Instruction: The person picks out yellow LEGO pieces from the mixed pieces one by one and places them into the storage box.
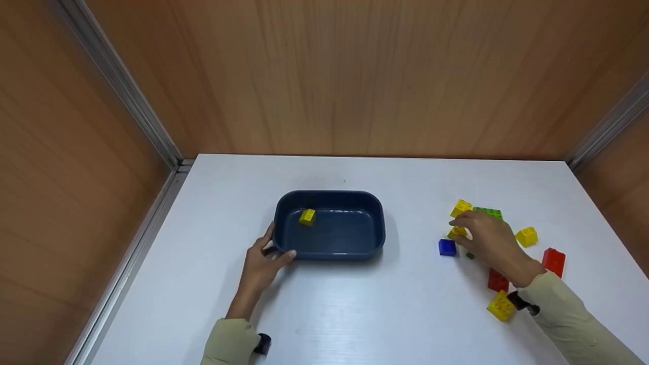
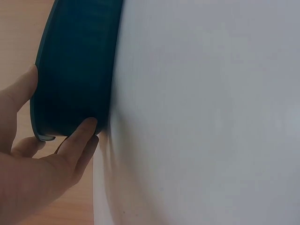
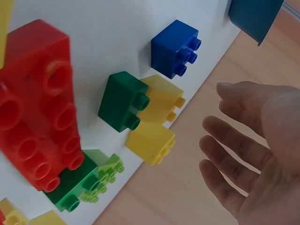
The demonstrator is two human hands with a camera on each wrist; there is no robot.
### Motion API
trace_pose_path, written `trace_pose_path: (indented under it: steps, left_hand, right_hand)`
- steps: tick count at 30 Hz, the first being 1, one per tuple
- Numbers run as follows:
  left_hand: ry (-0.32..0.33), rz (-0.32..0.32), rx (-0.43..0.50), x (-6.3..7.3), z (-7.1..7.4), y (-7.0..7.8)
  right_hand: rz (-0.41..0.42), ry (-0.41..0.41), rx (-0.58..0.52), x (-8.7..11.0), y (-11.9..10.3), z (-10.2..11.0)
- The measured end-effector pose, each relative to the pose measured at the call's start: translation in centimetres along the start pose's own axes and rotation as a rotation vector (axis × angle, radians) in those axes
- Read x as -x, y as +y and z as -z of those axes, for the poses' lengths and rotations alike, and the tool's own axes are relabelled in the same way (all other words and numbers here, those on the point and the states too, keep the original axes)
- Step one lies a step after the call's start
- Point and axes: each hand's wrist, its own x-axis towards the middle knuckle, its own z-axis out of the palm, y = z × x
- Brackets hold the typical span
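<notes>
A dark blue rectangular tub [image 1: 345, 235] stands mid-table with one yellow toy brick [image 1: 307, 217] inside, toward its left end. My left hand [image 1: 261, 266] holds the tub by its left end, thumb at the front corner; the left wrist view shows fingertips on the tub's wall. Over the bricks at the right hovers my right hand [image 1: 489, 241], fingers loosely bent and nothing in them. Closest to its fingertips is a yellow brick [image 1: 456, 232], partly covered by the hand in the head view. A blue brick [image 1: 447, 247] and a dark green brick [image 3: 124, 101] lie nearby.
Around the right hand lie another yellow brick [image 1: 461, 208], a light green brick [image 1: 489, 213] and a yellow one [image 1: 527, 236]. Red bricks [image 1: 553, 261] and a yellow brick [image 1: 500, 306] lie near the right wrist. A wooden panel [image 1: 334, 81] rises behind the white table.
</notes>
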Motion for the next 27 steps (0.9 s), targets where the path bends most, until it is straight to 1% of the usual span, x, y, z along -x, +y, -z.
trace_pose_path:
  steps: [4, 8, 15, 21, 27]
  left_hand:
    - [0.004, -0.007, 0.003, -0.1, 0.1, -0.1]
    - [0.004, -0.005, 0.000, -0.2, 0.1, -0.1]
    - [-0.009, -0.039, -0.009, -0.1, 0.2, 0.1]
    - [-0.004, -0.041, -0.002, 0.0, 0.1, 0.2]
    - [-0.012, -0.045, 0.006, 0.0, -0.1, 0.2]
  right_hand:
    - [-0.027, -0.023, 0.004, 0.0, 0.3, -0.1]
    - [-0.029, -0.022, 0.008, 0.0, 0.6, -0.3]
    - [-0.023, -0.027, 0.008, -0.1, 1.0, -0.5]
    - [-0.023, -0.040, 0.016, -0.2, 1.3, -0.8]
    - [-0.044, -0.059, 0.023, -0.2, 1.5, -1.0]
